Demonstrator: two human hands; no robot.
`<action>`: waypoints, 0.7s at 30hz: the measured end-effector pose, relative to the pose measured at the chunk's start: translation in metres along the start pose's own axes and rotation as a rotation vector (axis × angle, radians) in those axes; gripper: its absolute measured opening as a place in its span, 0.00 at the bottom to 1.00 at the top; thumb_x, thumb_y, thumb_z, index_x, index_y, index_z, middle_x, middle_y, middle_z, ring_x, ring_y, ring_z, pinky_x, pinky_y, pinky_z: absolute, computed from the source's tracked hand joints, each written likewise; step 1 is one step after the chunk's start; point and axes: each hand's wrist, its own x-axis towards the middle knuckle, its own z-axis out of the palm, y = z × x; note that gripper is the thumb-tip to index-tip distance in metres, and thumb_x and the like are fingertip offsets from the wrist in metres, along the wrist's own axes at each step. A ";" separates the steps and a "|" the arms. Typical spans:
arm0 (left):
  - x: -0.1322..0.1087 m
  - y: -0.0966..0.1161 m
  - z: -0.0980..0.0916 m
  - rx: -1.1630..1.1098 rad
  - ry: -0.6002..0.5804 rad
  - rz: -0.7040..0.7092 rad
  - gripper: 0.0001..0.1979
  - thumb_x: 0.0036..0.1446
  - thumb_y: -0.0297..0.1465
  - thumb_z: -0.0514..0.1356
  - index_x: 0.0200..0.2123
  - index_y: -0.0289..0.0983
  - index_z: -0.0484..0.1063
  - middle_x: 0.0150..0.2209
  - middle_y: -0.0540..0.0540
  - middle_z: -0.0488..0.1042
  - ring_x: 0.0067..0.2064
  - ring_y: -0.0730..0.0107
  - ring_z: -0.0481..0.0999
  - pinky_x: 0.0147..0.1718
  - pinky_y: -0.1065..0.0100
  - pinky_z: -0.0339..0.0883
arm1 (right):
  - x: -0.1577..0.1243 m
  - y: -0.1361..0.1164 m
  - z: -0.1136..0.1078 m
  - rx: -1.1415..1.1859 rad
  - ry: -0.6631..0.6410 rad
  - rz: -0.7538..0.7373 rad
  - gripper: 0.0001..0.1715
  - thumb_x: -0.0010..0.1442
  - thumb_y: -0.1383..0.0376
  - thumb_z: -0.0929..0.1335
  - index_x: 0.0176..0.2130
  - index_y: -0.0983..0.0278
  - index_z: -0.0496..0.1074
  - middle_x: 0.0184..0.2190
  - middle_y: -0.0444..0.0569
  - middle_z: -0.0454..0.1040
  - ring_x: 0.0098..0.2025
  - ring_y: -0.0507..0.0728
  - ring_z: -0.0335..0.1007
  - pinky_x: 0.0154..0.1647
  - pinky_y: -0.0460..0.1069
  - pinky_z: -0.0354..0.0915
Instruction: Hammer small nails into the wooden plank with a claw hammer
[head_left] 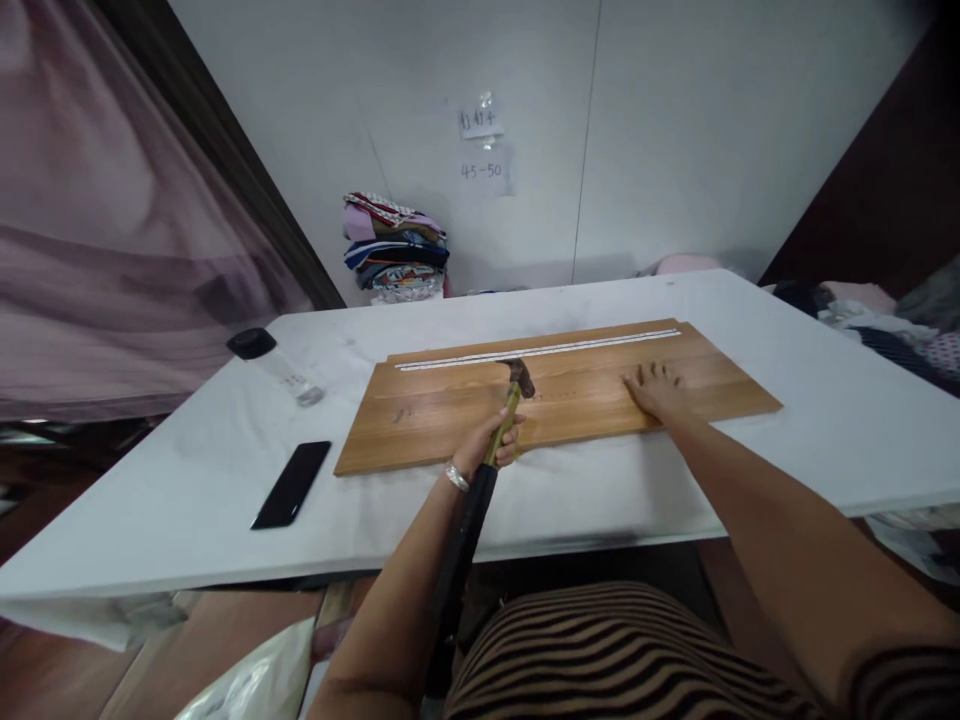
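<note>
A brown wooden board [450, 400] lies on the white-covered table, with two thin white strips [540, 351] along its far edge. My left hand [491, 443] is wrapped round the yellow and black handle of a claw hammer [511, 400], at the board's near edge. The dark metal head of the hammer is over the middle of the board, close to a row of small dark marks. My right hand [656, 388] rests on the right part of the board with its fingers spread and holds nothing.
A black phone [292, 485] lies left of the board. Behind it, a clear bottle with a black lid [253, 343] lies on its side. Folded clothes [396, 245] are stacked by the wall, below paper notes [482, 170]. More cloth [885, 320] lies at the right.
</note>
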 end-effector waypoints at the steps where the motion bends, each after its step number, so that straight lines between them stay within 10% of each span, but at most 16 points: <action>1: 0.003 0.000 0.001 0.001 0.004 -0.011 0.17 0.63 0.45 0.64 0.40 0.35 0.71 0.22 0.59 0.57 0.16 0.83 0.53 0.14 0.76 0.45 | -0.001 0.001 0.004 -0.006 0.001 0.007 0.42 0.74 0.46 0.52 0.72 0.70 0.61 0.75 0.68 0.53 0.77 0.73 0.46 0.72 0.71 0.46; 21: 0.041 0.000 0.017 0.022 0.148 -0.153 0.18 0.65 0.46 0.62 0.40 0.37 0.67 0.22 0.60 0.57 0.15 0.82 0.55 0.15 0.76 0.45 | 0.003 0.004 0.014 0.012 0.036 -0.010 0.39 0.73 0.49 0.51 0.68 0.67 0.65 0.74 0.66 0.56 0.75 0.70 0.48 0.71 0.71 0.47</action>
